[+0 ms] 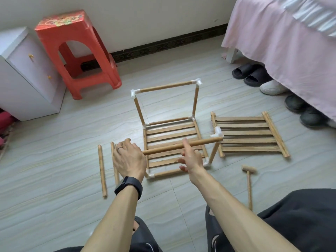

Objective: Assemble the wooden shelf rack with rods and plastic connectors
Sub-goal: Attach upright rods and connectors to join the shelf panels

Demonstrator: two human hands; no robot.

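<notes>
The left hand (129,157) hovers flat, back up, fingers straight and a little spread, gripping nothing; there is a ring on one finger and a black watch (128,186) on the wrist. Just beside its thumb side is the free end of a wooden rod (174,146) that runs level across the front of the rack. The right hand (190,158) is at the middle of that rod, one finger straight up against it and the others loosely bent, not closed round anything I can make out. The rod's far end sits in a white plastic connector (217,133) on top of a short upright rod (214,151), which rises from the front right corner of the half-built rack (172,131). The rack stands on the tiled floor (54,142): a slatted base, two rear uprights and a top rod joined by white corner pieces. Under the left hand and to its left, two loose rods (102,170) lie on the floor. Right of the rack lies a second slatted shelf panel (249,135), flat, and nearer me a small wooden mallet (249,179). Further off are a red plastic stool (78,51), a white cabinet (27,75), and a bed with a pink cover (281,51) with shoes (251,73) tucked beneath.
</notes>
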